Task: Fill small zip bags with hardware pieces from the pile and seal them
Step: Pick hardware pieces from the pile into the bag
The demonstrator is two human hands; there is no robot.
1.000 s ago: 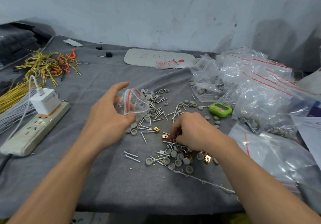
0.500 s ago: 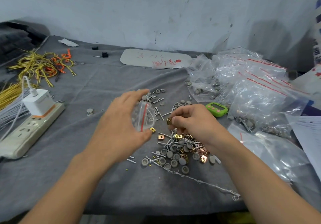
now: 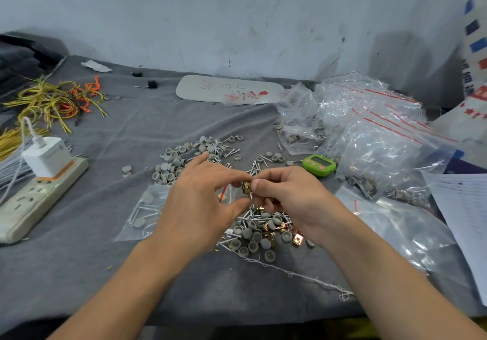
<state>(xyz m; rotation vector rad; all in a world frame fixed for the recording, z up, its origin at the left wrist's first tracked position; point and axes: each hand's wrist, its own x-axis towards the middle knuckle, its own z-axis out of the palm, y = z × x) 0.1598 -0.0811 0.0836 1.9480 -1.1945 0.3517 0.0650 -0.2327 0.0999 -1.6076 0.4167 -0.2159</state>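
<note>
Brass clip, now between right fingers

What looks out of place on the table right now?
A frayed white thread trails from the hardware pile toward the near edge of the table; it is not hardware and could snag pieces. Two grey caps lie apart, left of the rest. Nothing looks damaged.

Brass clip beside clear zip bag, over pile.
</note>
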